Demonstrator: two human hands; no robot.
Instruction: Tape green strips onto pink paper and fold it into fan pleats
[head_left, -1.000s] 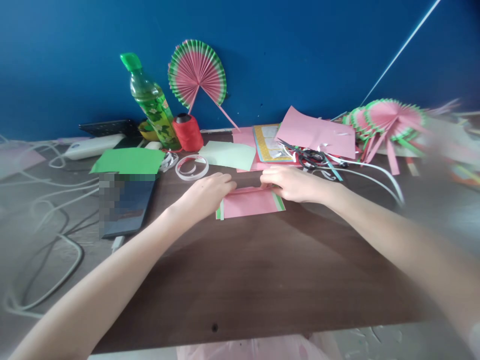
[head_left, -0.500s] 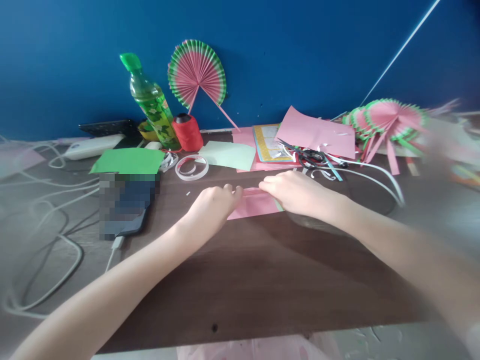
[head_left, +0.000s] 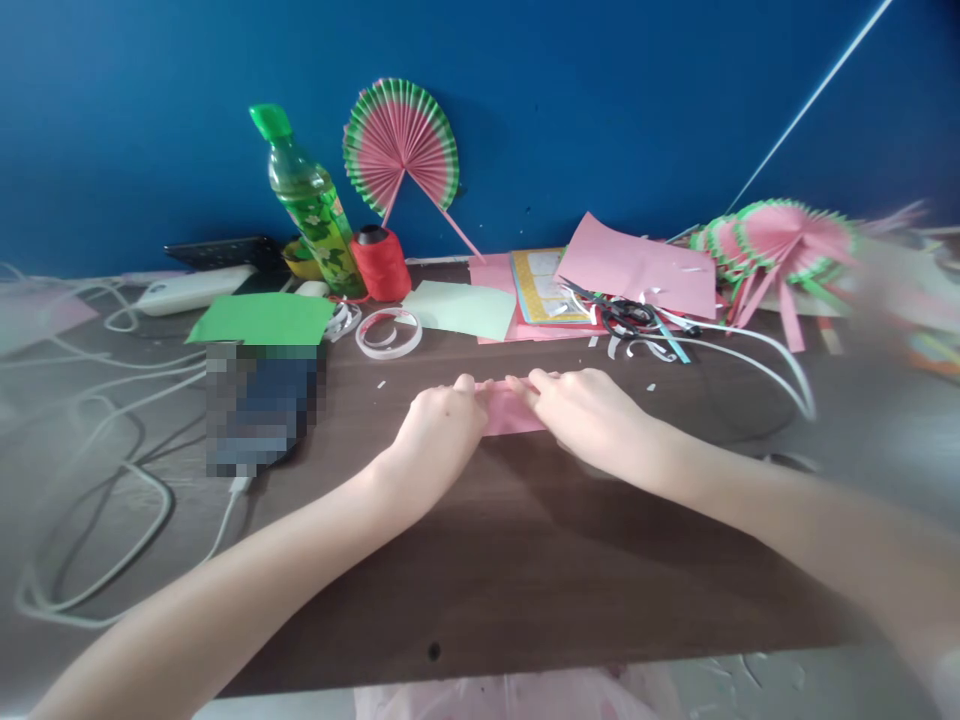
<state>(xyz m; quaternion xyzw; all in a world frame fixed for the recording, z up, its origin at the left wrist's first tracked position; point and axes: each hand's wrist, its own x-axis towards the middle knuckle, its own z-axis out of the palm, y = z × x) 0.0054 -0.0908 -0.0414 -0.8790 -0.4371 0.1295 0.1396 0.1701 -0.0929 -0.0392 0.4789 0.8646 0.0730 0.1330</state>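
A strip of pink paper (head_left: 514, 412) lies across the middle of the brown table, its far edge folded over. My left hand (head_left: 444, 425) pinches that edge at its left end, with the fingers curled. From the other side, my right hand (head_left: 589, 410) is closed on the same edge, its fingertips pressing along the fold. Both palms hide the ends of the paper. Beyond my hands are a roll of tape (head_left: 388, 333), a pale green sheet (head_left: 461, 309) and black-handled scissors (head_left: 626, 315) among white paper scraps.
A pleated pink-and-green fan (head_left: 402, 145) leans on the blue wall beside a green bottle (head_left: 311, 205) and red thread spool (head_left: 382, 265). More fans (head_left: 784, 240) lie at right. A phone (head_left: 270, 405) with a cable is at left, near a green sheet (head_left: 262, 318).
My right hand has moved slightly down and its fingers now reach over the fold. My left hand has come closer to the middle, so less of the pink paper shows. The view has shifted slightly.
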